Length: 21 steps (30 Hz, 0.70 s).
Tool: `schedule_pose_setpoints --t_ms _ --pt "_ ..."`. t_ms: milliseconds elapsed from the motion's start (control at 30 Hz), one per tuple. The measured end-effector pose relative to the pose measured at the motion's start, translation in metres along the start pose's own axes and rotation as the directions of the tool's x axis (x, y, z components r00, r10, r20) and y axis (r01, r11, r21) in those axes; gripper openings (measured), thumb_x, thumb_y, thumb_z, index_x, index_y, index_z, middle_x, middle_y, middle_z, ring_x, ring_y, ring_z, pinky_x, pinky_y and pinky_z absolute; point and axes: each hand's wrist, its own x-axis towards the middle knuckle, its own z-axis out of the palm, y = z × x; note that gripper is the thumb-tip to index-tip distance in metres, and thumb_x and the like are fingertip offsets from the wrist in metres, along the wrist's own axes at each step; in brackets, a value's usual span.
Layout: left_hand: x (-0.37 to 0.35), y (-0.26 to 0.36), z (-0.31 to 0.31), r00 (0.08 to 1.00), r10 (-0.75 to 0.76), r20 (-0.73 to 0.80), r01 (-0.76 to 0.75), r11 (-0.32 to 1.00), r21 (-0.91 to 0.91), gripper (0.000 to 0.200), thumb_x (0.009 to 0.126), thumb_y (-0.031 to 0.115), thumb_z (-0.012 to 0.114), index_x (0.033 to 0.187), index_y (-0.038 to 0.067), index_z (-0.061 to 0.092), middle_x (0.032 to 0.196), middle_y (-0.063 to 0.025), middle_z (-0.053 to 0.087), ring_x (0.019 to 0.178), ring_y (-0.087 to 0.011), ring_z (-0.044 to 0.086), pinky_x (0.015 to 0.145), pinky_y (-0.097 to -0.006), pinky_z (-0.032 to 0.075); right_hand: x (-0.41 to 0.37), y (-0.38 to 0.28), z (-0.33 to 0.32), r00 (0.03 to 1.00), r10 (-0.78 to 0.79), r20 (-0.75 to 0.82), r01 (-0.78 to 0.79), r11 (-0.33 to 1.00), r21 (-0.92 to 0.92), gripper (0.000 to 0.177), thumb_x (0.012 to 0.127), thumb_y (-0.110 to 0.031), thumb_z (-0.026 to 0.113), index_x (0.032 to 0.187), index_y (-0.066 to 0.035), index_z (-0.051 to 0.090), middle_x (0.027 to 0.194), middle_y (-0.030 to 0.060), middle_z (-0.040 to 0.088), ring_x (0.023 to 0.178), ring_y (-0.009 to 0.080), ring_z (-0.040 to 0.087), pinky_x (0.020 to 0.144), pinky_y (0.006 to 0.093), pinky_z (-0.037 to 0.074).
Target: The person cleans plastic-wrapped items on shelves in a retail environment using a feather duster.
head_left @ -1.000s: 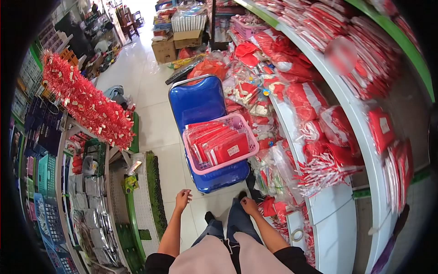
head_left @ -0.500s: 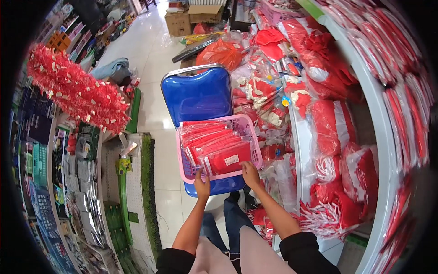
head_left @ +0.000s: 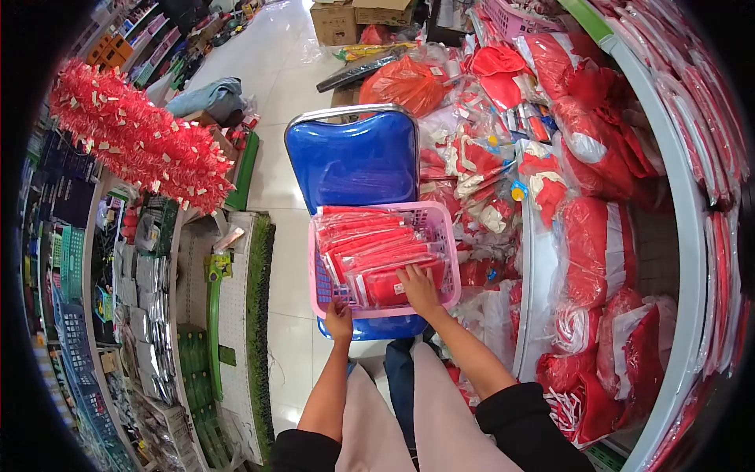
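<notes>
A pink plastic basket [head_left: 450, 245] rests on the seat of a blue chair [head_left: 354, 161]. It holds several red packets [head_left: 370, 248] in clear wrap, stacked on edge. My left hand [head_left: 340, 321] grips the basket's near left rim. My right hand [head_left: 418, 289] lies inside the basket on the nearest red packet, fingers spread over it.
A curved white shelf [head_left: 686, 236] full of red bagged goods runs along the right. Red packages pile on the floor beside the chair [head_left: 472, 157]. A red tinsel garland [head_left: 138, 138] hangs over a display rack on the left. Cardboard boxes [head_left: 334, 20] stand up the tiled aisle.
Both hands rose from near my legs to the basket. The left hand took the front rim; the right hand moved from the rim onto the front packet.
</notes>
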Motion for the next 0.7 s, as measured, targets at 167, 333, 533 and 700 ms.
schedule_pose_setpoints --t_ms 167,333,533,700 --pt "-0.012 0.011 -0.006 0.995 0.039 0.088 -0.044 0.997 0.06 0.038 0.075 -0.002 0.059 0.112 0.0 0.054 0.091 -0.0112 0.064 0.085 -0.0171 0.063 0.075 -0.0261 0.05 -0.004 -0.001 0.003 0.997 0.053 0.055 -0.053 0.999 0.002 0.025 0.082 -0.01 0.047 0.103 -0.007 0.06 0.103 0.0101 0.054 0.102 0.0262 0.049 0.097 0.053 0.031" --pt "-0.006 0.009 -0.008 0.985 0.082 0.151 -0.111 0.974 0.196 0.034 0.074 0.002 0.059 0.108 0.002 0.057 0.093 -0.0114 0.065 0.084 -0.0195 0.063 0.076 -0.0286 0.049 -0.008 0.007 -0.003 0.994 0.105 0.02 -0.107 0.989 0.106 0.022 0.079 -0.01 0.055 0.1 -0.007 0.062 0.099 0.0102 0.053 0.099 0.0258 0.051 0.091 0.0529 0.033" --pt "0.018 0.03 0.0 0.917 -0.235 0.321 0.205 0.971 0.127 0.042 0.082 0.032 0.056 0.109 -0.001 0.057 0.098 -0.0123 0.064 0.088 -0.0211 0.061 0.077 -0.0327 0.045 -0.007 0.008 -0.055 0.9 0.37 -0.231 -0.16 0.772 0.615 0.015 0.08 -0.012 0.058 0.092 -0.003 0.06 0.091 0.0132 0.056 0.085 0.0308 0.055 0.079 0.0414 0.041" --pt "0.021 0.145 0.027 0.759 -0.26 0.598 0.476 0.847 -0.237 0.069 0.085 0.061 0.039 0.129 0.008 0.043 0.125 -0.0096 0.049 0.108 -0.0202 0.047 0.096 -0.0335 0.031 -0.022 0.004 -0.129 0.844 0.531 -0.079 -0.001 0.149 0.989 0.021 0.083 -0.013 0.061 0.098 0.001 0.058 0.088 0.0064 0.063 0.078 0.0143 0.058 0.073 0.0283 0.044"
